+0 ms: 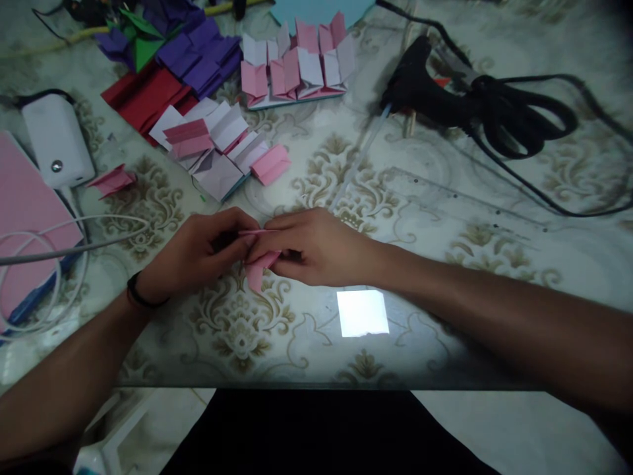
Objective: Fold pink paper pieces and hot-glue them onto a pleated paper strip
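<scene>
A piece of folded pink paper [257, 272] is pinched between my two hands over the patterned table cover. My left hand [208, 247], with a dark band at the wrist, grips its left side between thumb and fingers. From the right, my right hand [316, 247] closes on the same paper, its fingers covering much of it. Just behind the hands lies a group of folded pink and white paper pieces [222, 148]. Another small folded pink piece [115, 181] rests to the left.
A black glue gun [425, 86] with a coiled cord [524, 119] and a clear ruler [465, 198] lie at right. Behind are pink-white folded pieces [301, 63], purple [202, 56] and red folded paper [146, 99]. At left are a white device [57, 138], pink sheets [30, 224] and cables.
</scene>
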`<move>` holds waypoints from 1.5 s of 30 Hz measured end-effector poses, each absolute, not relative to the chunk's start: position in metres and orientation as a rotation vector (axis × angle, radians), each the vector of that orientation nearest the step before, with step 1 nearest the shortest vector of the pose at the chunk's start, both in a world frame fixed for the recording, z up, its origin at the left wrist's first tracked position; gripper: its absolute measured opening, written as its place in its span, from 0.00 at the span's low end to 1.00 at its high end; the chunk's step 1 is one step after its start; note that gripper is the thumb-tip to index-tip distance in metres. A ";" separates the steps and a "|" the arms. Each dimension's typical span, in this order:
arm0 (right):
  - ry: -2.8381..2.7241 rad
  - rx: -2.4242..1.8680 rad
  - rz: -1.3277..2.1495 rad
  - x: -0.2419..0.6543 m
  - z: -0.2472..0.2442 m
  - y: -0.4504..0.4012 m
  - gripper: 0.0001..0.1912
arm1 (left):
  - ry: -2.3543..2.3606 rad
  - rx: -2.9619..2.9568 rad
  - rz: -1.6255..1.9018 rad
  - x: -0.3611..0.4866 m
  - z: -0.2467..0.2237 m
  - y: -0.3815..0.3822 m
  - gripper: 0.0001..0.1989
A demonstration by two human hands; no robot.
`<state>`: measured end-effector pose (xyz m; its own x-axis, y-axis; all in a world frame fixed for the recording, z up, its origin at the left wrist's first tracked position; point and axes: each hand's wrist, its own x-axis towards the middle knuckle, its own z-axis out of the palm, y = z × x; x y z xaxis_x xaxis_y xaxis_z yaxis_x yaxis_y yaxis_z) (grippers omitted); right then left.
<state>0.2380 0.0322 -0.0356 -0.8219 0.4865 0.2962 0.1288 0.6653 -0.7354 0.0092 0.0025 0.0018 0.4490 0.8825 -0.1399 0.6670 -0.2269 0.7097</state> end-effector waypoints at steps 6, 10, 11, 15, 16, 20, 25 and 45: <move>-2.400 -0.477 1.014 0.238 -0.035 0.032 0.13 | 1.274 1.978 0.399 0.007 0.000 0.003 0.10; -2.404 -0.475 1.006 0.238 -0.034 0.032 0.13 | 1.259 1.980 0.419 0.007 -0.001 0.004 0.10; -2.403 -0.477 1.004 0.238 -0.034 0.032 0.13 | 1.262 1.977 0.416 0.007 -0.001 0.004 0.10; -2.400 -0.480 1.004 0.239 -0.033 0.031 0.13 | 1.270 1.979 0.401 0.007 0.000 0.003 0.11; -2.401 -0.480 1.008 0.239 -0.033 0.031 0.13 | 1.272 1.974 0.400 0.007 0.000 0.003 0.12; -2.401 -0.471 1.012 0.239 -0.034 0.031 0.12 | 1.287 1.936 0.399 0.007 -0.002 0.003 0.12; -2.414 -0.482 1.008 0.240 -0.033 0.031 0.12 | 1.297 1.924 0.414 0.007 -0.003 0.002 0.11; -2.475 -0.496 0.979 0.241 -0.032 0.030 0.12 | 1.298 1.923 0.432 0.008 -0.002 0.001 0.12</move>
<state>0.2412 0.0304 -0.0316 -0.8435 0.4712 0.2579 0.1673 0.6866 -0.7075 0.0082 0.0006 -0.0023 0.4257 0.8951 -0.1325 0.6372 -0.1926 0.7462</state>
